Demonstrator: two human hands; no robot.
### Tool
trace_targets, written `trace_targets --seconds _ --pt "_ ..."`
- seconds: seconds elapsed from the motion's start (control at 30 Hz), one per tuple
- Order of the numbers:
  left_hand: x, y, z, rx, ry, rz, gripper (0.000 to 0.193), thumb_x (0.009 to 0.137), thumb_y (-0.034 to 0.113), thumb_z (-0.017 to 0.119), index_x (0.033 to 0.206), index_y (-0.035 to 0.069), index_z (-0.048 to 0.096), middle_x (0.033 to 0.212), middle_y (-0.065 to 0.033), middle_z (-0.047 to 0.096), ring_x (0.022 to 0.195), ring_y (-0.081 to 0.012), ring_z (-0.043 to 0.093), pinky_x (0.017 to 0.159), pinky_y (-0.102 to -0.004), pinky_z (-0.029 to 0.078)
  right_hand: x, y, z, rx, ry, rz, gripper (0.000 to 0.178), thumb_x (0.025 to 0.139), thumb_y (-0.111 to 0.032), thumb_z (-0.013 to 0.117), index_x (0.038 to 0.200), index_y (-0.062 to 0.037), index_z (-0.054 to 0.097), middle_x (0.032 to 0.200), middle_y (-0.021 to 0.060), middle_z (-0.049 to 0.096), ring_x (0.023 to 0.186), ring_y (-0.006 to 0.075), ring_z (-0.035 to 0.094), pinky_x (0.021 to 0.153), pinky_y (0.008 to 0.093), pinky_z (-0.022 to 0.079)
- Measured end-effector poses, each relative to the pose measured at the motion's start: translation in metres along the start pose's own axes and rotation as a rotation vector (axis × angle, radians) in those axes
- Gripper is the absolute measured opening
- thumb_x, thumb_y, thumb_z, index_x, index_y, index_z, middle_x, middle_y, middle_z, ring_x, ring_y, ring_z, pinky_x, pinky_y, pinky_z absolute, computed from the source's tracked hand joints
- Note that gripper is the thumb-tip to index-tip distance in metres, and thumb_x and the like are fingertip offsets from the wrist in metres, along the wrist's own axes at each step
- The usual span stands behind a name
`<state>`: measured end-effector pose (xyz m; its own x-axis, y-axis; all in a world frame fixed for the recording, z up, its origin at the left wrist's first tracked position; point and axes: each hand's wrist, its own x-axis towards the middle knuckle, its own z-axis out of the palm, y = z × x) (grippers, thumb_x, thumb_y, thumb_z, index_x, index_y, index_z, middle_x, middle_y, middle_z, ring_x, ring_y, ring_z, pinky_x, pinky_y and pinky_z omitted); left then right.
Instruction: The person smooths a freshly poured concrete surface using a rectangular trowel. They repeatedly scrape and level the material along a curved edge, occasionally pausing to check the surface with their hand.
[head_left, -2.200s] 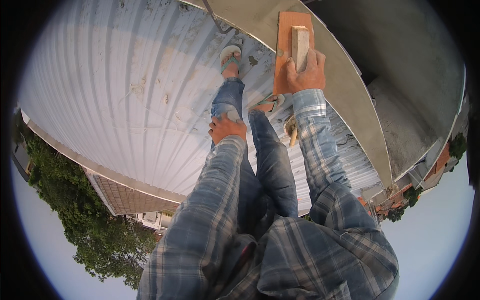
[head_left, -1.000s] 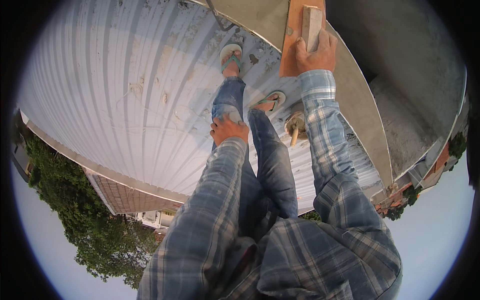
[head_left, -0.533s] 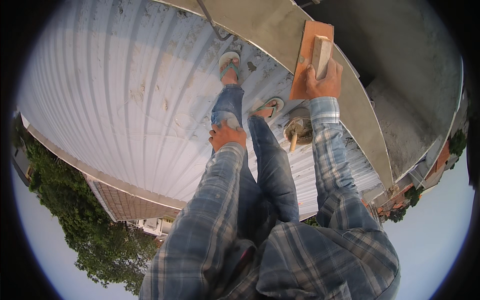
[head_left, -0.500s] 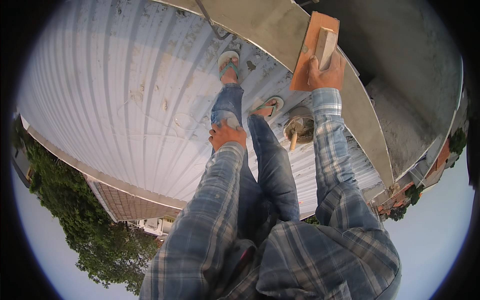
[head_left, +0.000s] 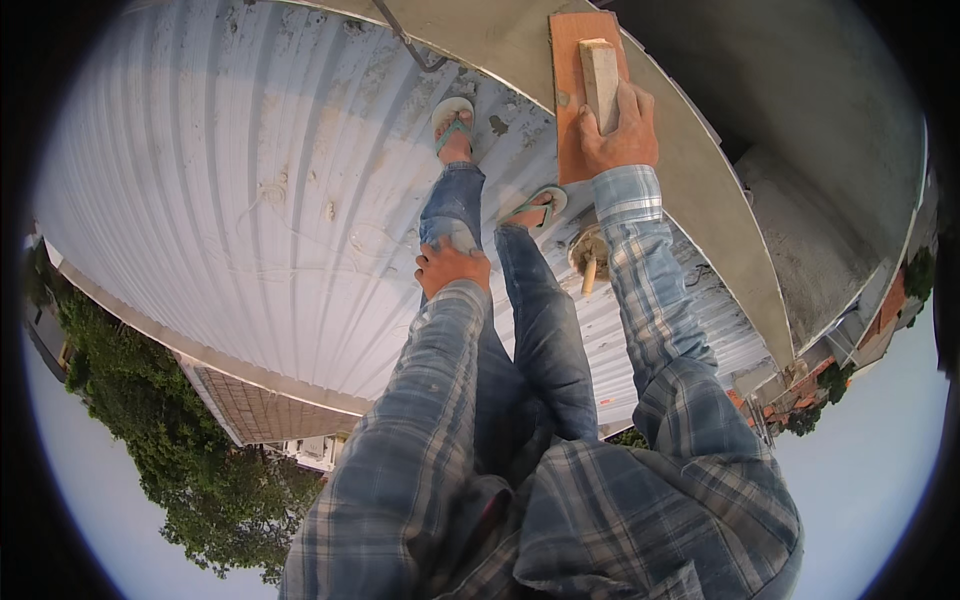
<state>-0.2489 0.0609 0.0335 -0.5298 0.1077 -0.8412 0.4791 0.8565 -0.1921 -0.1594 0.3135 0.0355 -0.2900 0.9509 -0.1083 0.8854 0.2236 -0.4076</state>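
Observation:
My right hand [head_left: 622,130] is closed around the pale wooden handle [head_left: 599,85] of an orange-brown rectangular plastering float [head_left: 567,130]. The float lies over the grey rendered curved ledge [head_left: 690,175], its left edge reaching past the ledge's inner edge. My left hand [head_left: 453,268] rests at my bent left knee with its fingers curled. A pale greyish patch [head_left: 461,236] shows just beyond those fingers; whether it is worn denim or a held object I cannot tell. Left of my right forearm, a round bucket [head_left: 585,250] of mortar holds a tool with a wooden handle [head_left: 588,277].
My feet in flip-flops [head_left: 453,118] stand on ribbed pale metal roofing [head_left: 290,200] with mortar splashes. A bent metal rod [head_left: 412,45] juts in at the top. Beyond the ledge is a dark, deeper concrete recess [head_left: 800,200]. Trees [head_left: 150,430] and a tiled roof [head_left: 265,405] lie past the roof's edge.
My right hand has moved left with the float, which has turned more upright in the picture. The left hand has stayed at the knee.

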Motion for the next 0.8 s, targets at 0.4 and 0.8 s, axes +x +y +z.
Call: trace_targets --seconds 0.4,0.8 --pt "-0.003 0.005 -0.005 0.009 0.0 -0.01 0.059 0.086 0.039 0.065 0.133 0.006 0.057 0.134 -0.0199 0.054 0.126 -0.0367 0.053 0.106 -0.0475 0.044 -0.013 0.042 -0.011 0.001 0.01 0.056 0.055 0.082 -0.025 0.074 0.131 -0.0067 0.057 0.131 0.0125 0.056 0.116 0.0366 0.061 0.094 0.0457 0.054" --pt "-0.005 0.011 0.0 0.03 0.008 0.009 0.06 0.085 0.04 0.065 0.134 0.006 0.057 0.134 -0.0198 0.054 0.127 -0.0367 0.053 0.106 -0.0473 0.044 0.017 0.028 -0.013 0.033 0.084 0.136 0.054 0.082 -0.022 0.073 0.132 -0.008 0.057 0.128 0.0158 0.057 0.115 0.0373 0.062 0.097 0.0456 0.054"
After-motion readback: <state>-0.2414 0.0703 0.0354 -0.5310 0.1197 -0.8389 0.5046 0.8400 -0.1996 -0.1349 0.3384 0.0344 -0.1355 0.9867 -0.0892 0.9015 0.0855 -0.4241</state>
